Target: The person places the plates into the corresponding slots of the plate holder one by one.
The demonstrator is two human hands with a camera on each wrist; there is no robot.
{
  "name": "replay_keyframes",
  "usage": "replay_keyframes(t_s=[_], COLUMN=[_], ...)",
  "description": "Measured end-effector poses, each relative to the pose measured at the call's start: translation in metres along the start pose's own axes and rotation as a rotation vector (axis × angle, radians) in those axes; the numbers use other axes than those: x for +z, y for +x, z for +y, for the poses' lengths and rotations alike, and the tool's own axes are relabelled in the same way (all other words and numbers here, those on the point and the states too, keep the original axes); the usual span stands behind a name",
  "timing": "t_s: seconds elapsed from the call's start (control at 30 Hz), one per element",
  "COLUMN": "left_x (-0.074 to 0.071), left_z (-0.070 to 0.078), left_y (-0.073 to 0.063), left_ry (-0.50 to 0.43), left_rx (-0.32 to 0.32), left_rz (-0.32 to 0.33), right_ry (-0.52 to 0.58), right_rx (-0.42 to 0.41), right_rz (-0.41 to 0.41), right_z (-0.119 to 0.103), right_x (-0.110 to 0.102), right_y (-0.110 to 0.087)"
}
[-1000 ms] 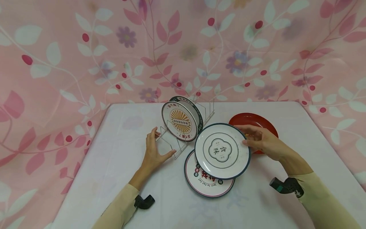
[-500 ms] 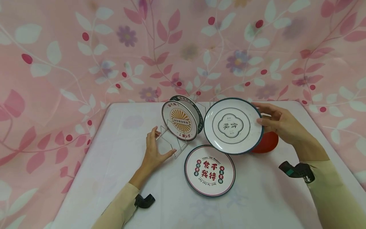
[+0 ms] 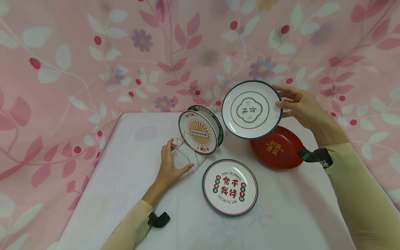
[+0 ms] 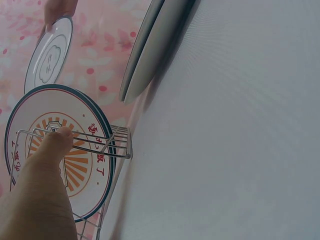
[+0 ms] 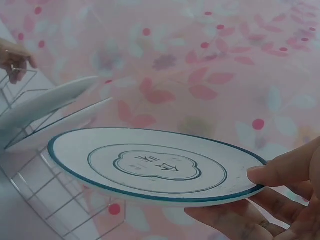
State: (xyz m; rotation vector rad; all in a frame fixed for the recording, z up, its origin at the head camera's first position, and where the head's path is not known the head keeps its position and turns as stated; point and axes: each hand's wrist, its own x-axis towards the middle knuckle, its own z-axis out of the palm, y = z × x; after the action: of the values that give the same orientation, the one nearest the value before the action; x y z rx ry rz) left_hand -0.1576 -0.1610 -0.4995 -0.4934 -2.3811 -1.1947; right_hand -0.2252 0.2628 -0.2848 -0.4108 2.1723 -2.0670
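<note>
My right hand (image 3: 301,107) pinches the right rim of a white plate (image 3: 251,109) with a blue edge, thumb on its face and fingers behind. The plate is raised and tilted, its printed side facing the head camera. In the right wrist view, the thumb (image 5: 290,170) lies over the rim. My left hand (image 3: 168,166) holds the near end of a wire dish rack (image 4: 120,142) between thumb and fingers. Two plates stand in the rack: a sunburst plate (image 3: 199,133) in front and a dark-rimmed plate (image 3: 219,130) behind, mostly hidden.
A red oval plate (image 3: 275,149) lies on the white table (image 3: 140,215), below the raised plate. Nearer lies a white plate with red characters (image 3: 229,187). A floral pink cloth (image 3: 125,69) hangs behind the table.
My right hand has lifted the blue-rimmed plate up and away, off the character plate and mostly off the red one, now fully seen but for a corner. The left hand stays on the rack.
</note>
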Motion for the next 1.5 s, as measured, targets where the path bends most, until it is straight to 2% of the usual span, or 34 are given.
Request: replay_keyframes(t_s=[0.13,0.37,0.6,0.97,1.17,1.5], left_x=[0.001,0.003,0.004,0.005,0.004,0.003], left_z=[0.001,0.001,0.001,0.005,0.006,0.006], left_y=[0.001,0.0,0.0,-0.001,-0.001,-0.001], left_ry=[0.001,0.005,0.003,0.005,0.006,0.004], left_rx=[0.007,0.006,-0.006,0.001,-0.003,-0.016], left_rz=[0.001,0.002,0.0,0.0,0.002,-0.001], right_ry=[-0.031,-0.083,-0.146,-0.279,-0.314,-0.42], right_rx=[0.036,0.062,0.087,0.106,0.074,0.007], right_rz=[0.035,0.043,0.052,0.043,0.047,-0.035], right_z=[-0.001,0.004,0.01,0.018,0.019,0.028], right_x=[0.007,0.022,0.039,0.07,0.085,0.114], right_y=[0.013,0.035,0.047,0.056,0.059,0.054])
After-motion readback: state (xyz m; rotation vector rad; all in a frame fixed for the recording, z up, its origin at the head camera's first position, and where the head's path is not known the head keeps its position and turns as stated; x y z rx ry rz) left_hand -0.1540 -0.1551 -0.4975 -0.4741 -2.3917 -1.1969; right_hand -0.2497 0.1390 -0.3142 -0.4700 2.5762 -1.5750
